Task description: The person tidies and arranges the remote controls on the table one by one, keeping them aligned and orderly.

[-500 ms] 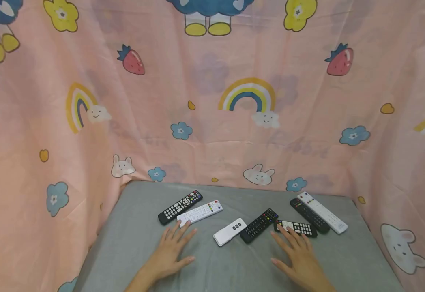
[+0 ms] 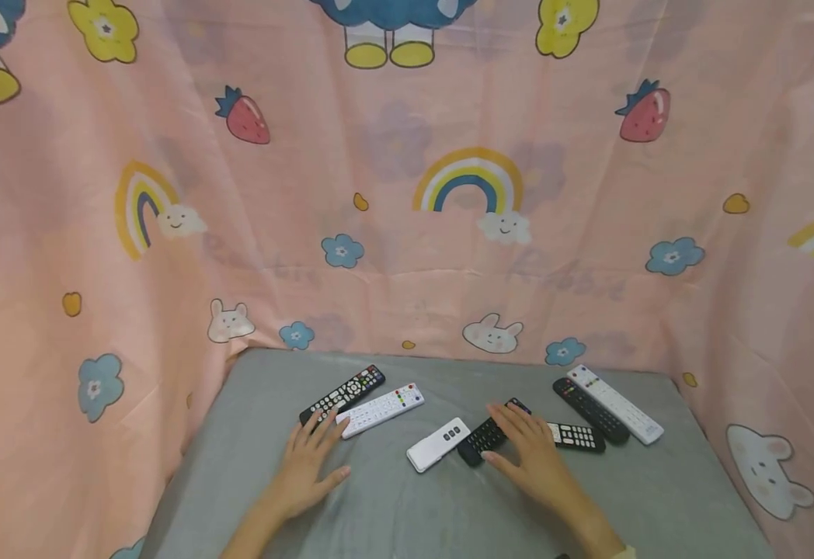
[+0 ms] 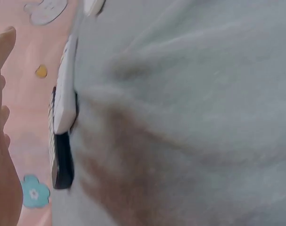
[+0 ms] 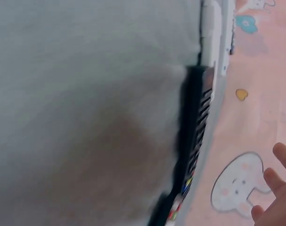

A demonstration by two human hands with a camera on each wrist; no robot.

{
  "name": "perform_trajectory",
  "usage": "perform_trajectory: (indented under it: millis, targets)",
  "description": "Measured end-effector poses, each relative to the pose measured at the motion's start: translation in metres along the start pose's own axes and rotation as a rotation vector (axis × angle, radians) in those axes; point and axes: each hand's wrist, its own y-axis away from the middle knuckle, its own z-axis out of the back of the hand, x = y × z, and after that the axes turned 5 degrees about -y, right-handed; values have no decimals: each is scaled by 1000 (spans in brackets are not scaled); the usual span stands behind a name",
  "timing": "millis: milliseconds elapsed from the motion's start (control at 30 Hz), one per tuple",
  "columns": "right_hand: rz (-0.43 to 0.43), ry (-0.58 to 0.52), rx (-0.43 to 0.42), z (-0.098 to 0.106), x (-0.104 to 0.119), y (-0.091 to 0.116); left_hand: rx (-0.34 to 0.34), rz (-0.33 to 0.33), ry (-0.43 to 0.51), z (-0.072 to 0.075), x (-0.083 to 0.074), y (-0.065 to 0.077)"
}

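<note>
My left hand (image 2: pixel 302 475) hovers with spread fingers near the lower ends of a black remote control (image 2: pixel 358 386) and a white remote control with coloured buttons (image 2: pixel 386 407). The left wrist view shows that white remote (image 3: pixel 65 99) overlapping the black one (image 3: pixel 63 162), with the hand raised beside them. My right hand (image 2: pixel 534 460), fingers extended, overlaps another black remote (image 2: pixel 480 444) in the head view and hides part of it. Seen from the right wrist, its fingertips (image 4: pixel 274 181) are up off the remotes. Neither hand holds anything.
A small white remote (image 2: pixel 438 445) lies left of the middle black one. To the right are a black remote with pale keys (image 2: pixel 580 437), partly covered by the right hand, a slim black remote (image 2: pixel 592 411) and a long white remote (image 2: pixel 617 405). A patterned curtain (image 2: pixel 407 295) surrounds the grey table (image 2: pixel 407 520).
My right hand has moved left, from the remote with pale keys to over the middle black remote. My left hand has shifted slightly left. The remotes lie as before.
</note>
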Motion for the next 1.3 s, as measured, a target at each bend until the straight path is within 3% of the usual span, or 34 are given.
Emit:
perform_trajectory:
  millis: [200,433,600,800,1067,1300]
  targets:
    - [-78,-143,16,-18,11,-37,-29,112,105,1,21,-3]
    - [-98,-255,-45,-40,22,-79,-94,200,162,-4,45,-1]
    - [-235,-324,-25,-52,27,-99,-135,251,194,-10,51,-3]
    - [-361,-387,-30,-69,26,-112,-145,265,195,-18,48,-15]
    - [-429,-418,-76,-96,27,-119,-139,293,170,-29,43,-37]
    - [-477,-408,-105,-111,33,-121,-96,307,182,-39,43,-45]
